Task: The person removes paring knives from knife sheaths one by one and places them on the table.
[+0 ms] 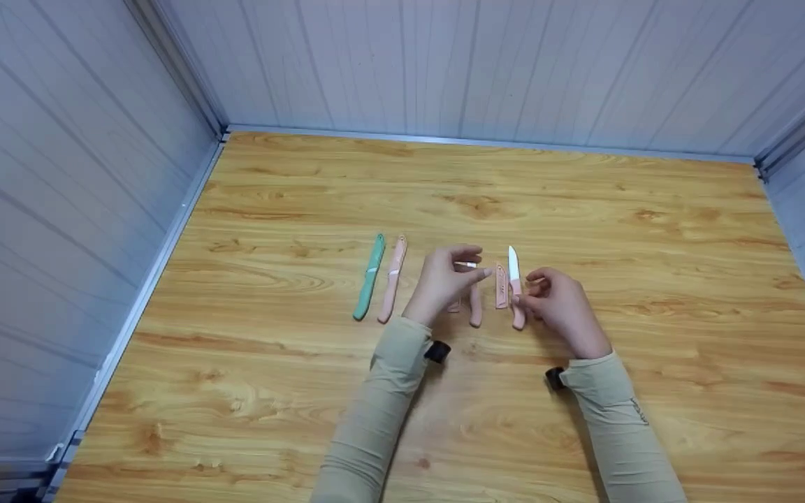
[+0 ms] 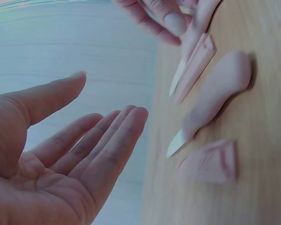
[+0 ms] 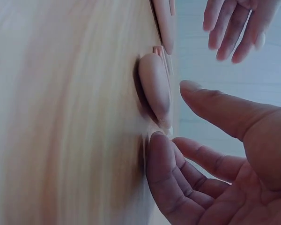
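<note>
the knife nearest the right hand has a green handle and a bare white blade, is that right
Not quite: the knife nearest the right hand has a pink handle, not a green one, as the head view shows. The blade is bare and white.

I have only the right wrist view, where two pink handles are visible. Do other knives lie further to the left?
Observer: Yes, the head view shows a green knife and a pink knife to the left of the left hand.
Operator: Which way does the blade of the knife nearest to the right hand point?
Observer: In the head view, its white blade points toward the far wall.
Operator: I see only part of the left hand. Is its palm empty?
Observer: Yes, the left wrist view shows the palm bare.
</note>
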{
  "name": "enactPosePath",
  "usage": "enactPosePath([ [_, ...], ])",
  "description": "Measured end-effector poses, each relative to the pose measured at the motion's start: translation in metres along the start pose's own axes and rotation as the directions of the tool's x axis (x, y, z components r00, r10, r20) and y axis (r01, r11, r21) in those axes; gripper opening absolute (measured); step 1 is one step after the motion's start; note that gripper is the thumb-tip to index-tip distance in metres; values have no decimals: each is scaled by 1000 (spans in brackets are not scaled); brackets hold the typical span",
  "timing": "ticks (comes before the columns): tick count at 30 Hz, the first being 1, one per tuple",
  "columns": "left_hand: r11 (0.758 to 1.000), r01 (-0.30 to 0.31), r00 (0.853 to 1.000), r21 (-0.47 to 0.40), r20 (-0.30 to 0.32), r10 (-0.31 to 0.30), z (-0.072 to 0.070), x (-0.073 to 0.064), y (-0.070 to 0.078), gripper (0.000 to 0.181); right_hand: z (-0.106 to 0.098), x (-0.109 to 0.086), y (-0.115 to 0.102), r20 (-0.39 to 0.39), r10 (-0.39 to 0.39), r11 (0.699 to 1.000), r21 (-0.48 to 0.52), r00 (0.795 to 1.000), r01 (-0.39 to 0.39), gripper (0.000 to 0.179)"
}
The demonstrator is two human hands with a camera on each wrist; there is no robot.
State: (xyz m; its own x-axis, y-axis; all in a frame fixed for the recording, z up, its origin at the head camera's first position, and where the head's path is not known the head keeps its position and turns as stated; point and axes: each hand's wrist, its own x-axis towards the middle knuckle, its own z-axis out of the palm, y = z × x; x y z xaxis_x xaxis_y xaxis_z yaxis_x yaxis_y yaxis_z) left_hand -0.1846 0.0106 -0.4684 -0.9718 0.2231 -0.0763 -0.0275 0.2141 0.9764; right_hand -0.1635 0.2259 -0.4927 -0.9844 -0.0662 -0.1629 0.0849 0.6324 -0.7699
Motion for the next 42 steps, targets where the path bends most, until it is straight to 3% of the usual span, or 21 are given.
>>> enactPosePath([
  [12, 992, -24, 998, 123, -58, 32, -41, -15, 3, 41, -9, -7, -11, -15, -53, 995, -88, 998, 52, 51],
  [18, 982, -34, 993, 185, -107, 55, -60, -22, 2, 39, -7, -10, -24, 17, -142, 980, -142, 990, 143, 58],
  [23, 976, -44, 991, 212, -115, 69, -70, -28, -4, 38, 2, -13, -36, 101, -224, 958, -158, 969, 238, 67],
  [28, 962, -62, 993, 267, -83, 88, -79, -31, -11, 41, 15, -19, -48, 138, -337, 913, -194, 932, 359, 71],
  [33, 922, -77, 992, 380, -63, 109, -91, -33, -13, 45, 31, -24, -57, 169, -395, 878, -221, 903, 425, 73],
  [38, 867, -64, 996, 495, -21, 85, -101, -30, -15, 50, 46, -26, -65, 199, -433, 843, -256, 879, 473, 74],
  [42, 787, -90, 996, 611, 38, 85, -108, -25, -19, 53, 56, -28, -72, 242, -457, 813, -278, 856, 512, 76],
])
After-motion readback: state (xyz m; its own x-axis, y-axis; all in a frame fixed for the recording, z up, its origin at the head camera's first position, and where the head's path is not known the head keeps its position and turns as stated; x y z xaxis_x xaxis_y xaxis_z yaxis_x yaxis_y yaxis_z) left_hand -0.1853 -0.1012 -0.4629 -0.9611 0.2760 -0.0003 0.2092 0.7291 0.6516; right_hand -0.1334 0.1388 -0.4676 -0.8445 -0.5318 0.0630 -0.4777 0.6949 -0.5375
